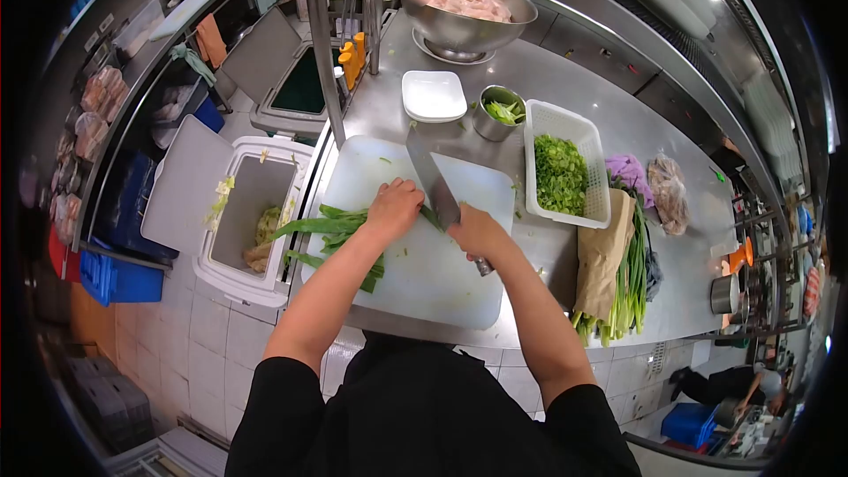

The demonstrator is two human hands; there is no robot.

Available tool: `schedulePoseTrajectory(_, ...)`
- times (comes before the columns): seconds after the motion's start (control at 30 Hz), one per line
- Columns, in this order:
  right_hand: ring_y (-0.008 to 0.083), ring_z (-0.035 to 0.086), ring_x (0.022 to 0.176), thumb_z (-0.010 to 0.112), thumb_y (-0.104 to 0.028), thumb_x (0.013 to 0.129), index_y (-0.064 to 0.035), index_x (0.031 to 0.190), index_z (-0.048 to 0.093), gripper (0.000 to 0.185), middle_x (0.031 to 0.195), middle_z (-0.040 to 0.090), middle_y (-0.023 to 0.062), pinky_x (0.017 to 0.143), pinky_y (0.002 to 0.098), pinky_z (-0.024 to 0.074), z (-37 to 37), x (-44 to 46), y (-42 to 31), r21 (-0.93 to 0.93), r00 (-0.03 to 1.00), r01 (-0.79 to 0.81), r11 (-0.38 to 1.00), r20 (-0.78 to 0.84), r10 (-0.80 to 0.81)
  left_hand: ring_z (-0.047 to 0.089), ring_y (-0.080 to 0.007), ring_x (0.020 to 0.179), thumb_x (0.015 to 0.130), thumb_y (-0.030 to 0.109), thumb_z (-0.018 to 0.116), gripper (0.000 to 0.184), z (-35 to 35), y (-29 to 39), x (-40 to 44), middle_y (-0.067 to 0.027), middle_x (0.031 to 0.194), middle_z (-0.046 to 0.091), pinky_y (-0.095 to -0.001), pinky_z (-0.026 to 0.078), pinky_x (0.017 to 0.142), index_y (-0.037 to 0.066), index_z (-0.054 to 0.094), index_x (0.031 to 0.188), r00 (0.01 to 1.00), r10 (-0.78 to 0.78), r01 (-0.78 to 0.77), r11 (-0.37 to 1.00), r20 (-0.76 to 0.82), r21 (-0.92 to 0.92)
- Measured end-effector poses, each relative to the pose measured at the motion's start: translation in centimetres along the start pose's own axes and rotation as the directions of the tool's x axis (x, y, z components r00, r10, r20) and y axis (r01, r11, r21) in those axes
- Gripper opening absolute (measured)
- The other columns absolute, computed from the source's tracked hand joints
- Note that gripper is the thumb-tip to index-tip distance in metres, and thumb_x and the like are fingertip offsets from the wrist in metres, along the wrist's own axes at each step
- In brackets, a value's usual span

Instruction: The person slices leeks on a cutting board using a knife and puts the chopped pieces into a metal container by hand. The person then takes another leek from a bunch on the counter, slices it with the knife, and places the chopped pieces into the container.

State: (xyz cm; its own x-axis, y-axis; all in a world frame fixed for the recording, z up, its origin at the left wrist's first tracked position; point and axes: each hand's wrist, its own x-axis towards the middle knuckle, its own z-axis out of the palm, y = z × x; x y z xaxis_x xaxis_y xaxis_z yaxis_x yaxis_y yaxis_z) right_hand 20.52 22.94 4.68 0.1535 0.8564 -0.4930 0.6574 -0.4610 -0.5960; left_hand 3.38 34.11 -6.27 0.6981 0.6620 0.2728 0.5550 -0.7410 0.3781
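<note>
On the white cutting board point(442, 296), my left hand point(395, 210) presses down with curled fingers on long green onion leaves point(329, 230). Their flat ends spread out to the left, past the board's edge. My right hand point(480, 237) grips a kitchen knife point(432, 173) by its handle. The broad blade points away from me, just right of my left fingers, beside a short piece of green. Small green scraps dot the board. To the right, a white perforated basket point(533, 199) holds chopped greens point(560, 175).
Behind the board stand a white dish point(434, 95), a metal cup point(495, 128) of cut greens and a steel bowl point(521, 22) of pale meat. Green stalks in brown paper point(603, 256) lie right. An open bin point(231, 256) is left. A person point(729, 384) bends far right.
</note>
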Motion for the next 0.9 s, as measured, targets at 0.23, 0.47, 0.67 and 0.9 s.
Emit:
schedulePoseTrajectory(0.23, 0.0311, 0.069, 0.054, 0.056, -0.018, 0.092, 0.0081, 0.119, 0.053, 0.037, 0.079, 0.07, 0.0241, 0.055, 0.0435, 0.0571, 2.5, -0.2, 0.6, -0.024, 1.0, -0.014, 1.0, -0.027, 0.014, 0.059, -0.0266, 0.103, 0.084, 0.01, 0.071, 0.005, 0.1, 0.7, -0.4, -0.0039, 0.096, 0.062, -0.0453, 0.049, 0.088, 0.012, 0.069, 0.088, 1.0, 0.013, -0.013, 1.0, -0.002, -0.007)
schedulePoseTrajectory(0.47, 0.0279, 0.067, 0.053, 0.056, -0.018, 0.092, 0.0059, 0.124, 0.053, 0.04, 0.075, 0.068, 0.0193, 0.053, 0.0418, 0.0555, 2.3, 0.3, 0.3, 0.002, 1.0, -0.014, 1.0, -0.013, 0.014, 0.06, -0.0285, 0.104, 0.082, 0.008, 0.071, 0.008, 1.3, 0.6, -0.6, -0.0054, 0.096, 0.063, -0.0458, 0.048, 0.088, 0.01, 0.067, 0.089, 0.995, 0.048, -0.052, 0.998, -0.09, -0.045)
schedulePoseTrajectory(0.67, 0.0223, 0.063, 0.05, 0.059, -0.016, 0.09, 0.0034, 0.128, 0.055, 0.043, 0.067, 0.064, 0.0125, 0.049, 0.037, 0.0522, 1.4, 0.1, 2.4, 0.176, 0.998, -0.002, 0.984, -0.068, 0.015, 0.06, -0.0311, 0.101, 0.085, 0.012, 0.069, 0.009, 0.3, 2.4, -0.5, -0.0062, 0.099, 0.065, -0.048, 0.047, 0.088, 0.008, 0.066, 0.093, 0.991, -0.094, 0.103, 0.99, 0.097, -0.092)
schedulePoseTrajectory(0.9, 0.0227, 0.066, 0.052, 0.06, -0.022, 0.092, 0.0015, 0.125, 0.06, 0.04, 0.069, 0.065, 0.0128, 0.053, 0.038, 0.0555, -2.1, -11.0, 9.7, 0.245, 0.97, -0.108, 0.964, -0.186, 0.156, 0.047, -0.0374, 0.139, 0.102, 0.036, 0.059, 0.044, 5.4, 5.9, 0.9, -0.0187, 0.141, 0.058, -0.0532, 0.033, 0.119, 0.006, 0.062, 0.134, 0.919, -0.277, 0.275, 0.96, -0.282, -0.048)
